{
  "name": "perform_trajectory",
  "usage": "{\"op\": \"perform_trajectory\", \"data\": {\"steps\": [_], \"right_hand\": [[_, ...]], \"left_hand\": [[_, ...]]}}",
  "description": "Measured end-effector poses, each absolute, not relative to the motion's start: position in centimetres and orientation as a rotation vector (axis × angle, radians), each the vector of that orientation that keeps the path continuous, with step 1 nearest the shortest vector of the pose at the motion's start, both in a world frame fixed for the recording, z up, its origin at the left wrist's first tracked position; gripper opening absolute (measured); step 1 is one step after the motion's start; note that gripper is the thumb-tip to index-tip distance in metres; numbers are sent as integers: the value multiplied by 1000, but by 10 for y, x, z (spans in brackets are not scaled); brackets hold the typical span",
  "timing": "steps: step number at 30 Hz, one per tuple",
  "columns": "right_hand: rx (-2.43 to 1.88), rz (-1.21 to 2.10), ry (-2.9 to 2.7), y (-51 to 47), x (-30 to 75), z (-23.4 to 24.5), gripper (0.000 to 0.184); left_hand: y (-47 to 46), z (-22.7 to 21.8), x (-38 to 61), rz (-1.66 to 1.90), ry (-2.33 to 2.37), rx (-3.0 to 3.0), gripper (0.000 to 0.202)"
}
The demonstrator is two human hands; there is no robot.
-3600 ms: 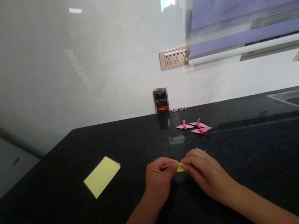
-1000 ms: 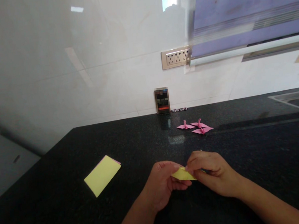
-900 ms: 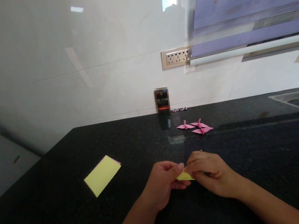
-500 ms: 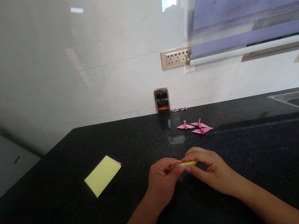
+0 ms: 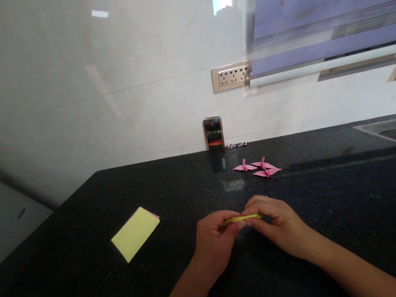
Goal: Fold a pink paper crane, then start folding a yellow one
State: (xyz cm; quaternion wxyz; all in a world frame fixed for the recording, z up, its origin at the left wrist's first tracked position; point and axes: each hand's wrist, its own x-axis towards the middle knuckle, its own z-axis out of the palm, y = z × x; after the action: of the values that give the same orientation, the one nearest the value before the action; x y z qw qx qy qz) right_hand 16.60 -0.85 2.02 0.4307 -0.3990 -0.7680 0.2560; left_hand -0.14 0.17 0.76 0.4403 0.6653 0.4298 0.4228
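Observation:
A narrow piece of folded yellow paper (image 5: pixel 243 218) is pinched between both hands above the dark countertop. My left hand (image 5: pixel 215 234) grips its left part with thumb and fingers closed. On the other side, my right hand (image 5: pixel 277 220) pinches the right part the same way, and the two thumbs almost meet in the middle. Fingers cover much of the paper, so its exact fold is hidden. Beyond the hands stand three pink paper cranes (image 5: pixel 266 172) close together. To the left lies a stack of yellow paper (image 5: pixel 136 234) with a pink edge showing beneath.
A dark phone-like object (image 5: pixel 214 134), its front pixelated, leans against the white wall, with a beaded strand (image 5: pixel 237 145) beside it. A socket panel (image 5: pixel 232 76) is on the wall. At the far right is a sink edge (image 5: pixel 390 138) set in the black countertop (image 5: pixel 73 277).
Both hands keep their pinch on the yellow paper, and slightly more of its strip shows between the fingers. The whole view has shifted very slightly.

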Motion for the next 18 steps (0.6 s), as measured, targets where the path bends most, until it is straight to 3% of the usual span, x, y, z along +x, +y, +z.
{"op": "perform_trajectory", "data": {"steps": [18], "right_hand": [[-1051, 845, -1823, -11, 163, 21, 14]], "left_hand": [[1, 12, -1, 974, 1046, 1524, 15]]}}
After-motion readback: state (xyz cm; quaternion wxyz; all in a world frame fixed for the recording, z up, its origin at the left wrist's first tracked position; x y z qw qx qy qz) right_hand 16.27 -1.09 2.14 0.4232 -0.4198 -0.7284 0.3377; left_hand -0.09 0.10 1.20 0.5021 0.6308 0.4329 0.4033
